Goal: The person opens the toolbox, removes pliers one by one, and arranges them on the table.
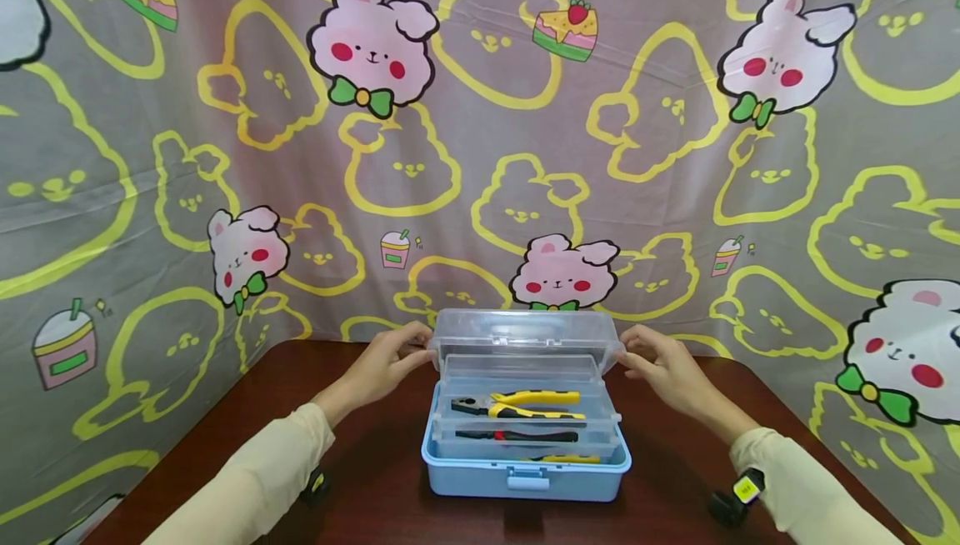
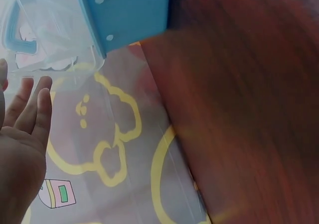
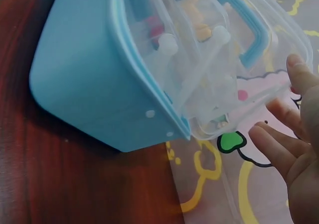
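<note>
A light blue toolbox (image 1: 465, 480) stands on the table, its clear lid (image 1: 525, 328) raised and its see-through trays (image 1: 472, 426) spread in steps. My left hand (image 1: 386, 362) holds the lid's left edge between thumb and fingers. At the opposite edge my right hand (image 1: 663, 363) pinches the lid likewise. Yellow-and-black combination pliers (image 1: 536, 399) lie in the upper tray. Below them is a tool with black and red handles (image 1: 536, 436), its kind partly hidden by the tray wall. Another yellow-handled tool (image 1: 572, 459) shows low in the box. A blue carry handle (image 3: 246, 22) sits on the lid.
The dark red-brown wooden table (image 1: 360, 462) carries the toolbox near its middle. Behind it and on both sides hangs a grey curtain (image 1: 465, 137) with rabbit drawings, close to the table's back edge. A blue latch (image 1: 528, 480) is at the box's front.
</note>
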Demonstrator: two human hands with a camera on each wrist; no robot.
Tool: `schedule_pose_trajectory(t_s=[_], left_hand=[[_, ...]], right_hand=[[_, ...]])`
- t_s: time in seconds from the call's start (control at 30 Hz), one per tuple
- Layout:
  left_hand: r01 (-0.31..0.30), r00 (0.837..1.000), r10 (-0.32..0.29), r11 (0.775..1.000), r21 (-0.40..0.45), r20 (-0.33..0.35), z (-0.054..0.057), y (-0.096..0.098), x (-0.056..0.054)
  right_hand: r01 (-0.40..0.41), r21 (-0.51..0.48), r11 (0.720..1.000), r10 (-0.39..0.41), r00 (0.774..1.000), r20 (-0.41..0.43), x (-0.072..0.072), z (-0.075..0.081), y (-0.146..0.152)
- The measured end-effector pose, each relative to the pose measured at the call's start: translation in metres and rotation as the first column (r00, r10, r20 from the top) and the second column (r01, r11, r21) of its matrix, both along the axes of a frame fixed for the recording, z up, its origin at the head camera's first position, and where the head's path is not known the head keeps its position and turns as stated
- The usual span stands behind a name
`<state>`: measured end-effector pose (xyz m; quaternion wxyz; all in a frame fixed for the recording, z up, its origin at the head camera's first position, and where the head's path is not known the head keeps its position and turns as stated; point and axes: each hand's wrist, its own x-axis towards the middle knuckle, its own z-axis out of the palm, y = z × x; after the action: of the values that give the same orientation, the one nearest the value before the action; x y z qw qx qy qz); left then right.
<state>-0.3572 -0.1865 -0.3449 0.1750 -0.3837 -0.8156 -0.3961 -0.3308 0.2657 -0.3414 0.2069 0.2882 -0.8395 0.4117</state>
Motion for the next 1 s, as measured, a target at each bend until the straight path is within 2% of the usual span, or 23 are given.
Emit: schedule_pose_trajectory(t_s=[0.2, 0.33, 0.67, 0.77, 0.9, 1.0], left_hand=[[-0.051, 0.996, 0.052, 0.999, -0.015, 0.072, 0.006, 0.001, -0.008], [-0.041, 0.995, 0.041, 0.999, -0.004, 0.095, 0.011, 0.002, -0.013], [-0.027, 0.991, 0.028, 1.0, -0.012, 0.13, 0.018, 0.005, -0.028], [-0.041, 0.987, 0.041, 0.999, -0.004, 0.153, 0.022, 0.008, -0.028], [-0.045, 0.981, 0.04, 0.999, 0.02, 0.192, 0.023, 0.01, -0.033], [-0.03, 0.976, 0.019, 0.998, 0.048, 0.215, 0.019, 0.009, -0.041]], right_hand=[[-0.042, -0.04, 0.998, 0.045, 0.995, 0.094, -0.009, 0.006, -0.002], [-0.052, -0.049, 0.997, 0.059, 0.987, 0.152, -0.014, 0.011, -0.003], [0.001, -0.016, 1.0, 0.002, 0.987, 0.163, -0.032, 0.017, -0.004], [0.02, -0.016, 1.0, -0.017, 0.985, 0.171, -0.036, 0.018, -0.005], [0.034, -0.027, 0.999, -0.028, 0.98, 0.197, -0.042, 0.019, -0.006], [0.031, -0.045, 0.998, -0.02, 0.976, 0.216, -0.047, 0.017, -0.007]])
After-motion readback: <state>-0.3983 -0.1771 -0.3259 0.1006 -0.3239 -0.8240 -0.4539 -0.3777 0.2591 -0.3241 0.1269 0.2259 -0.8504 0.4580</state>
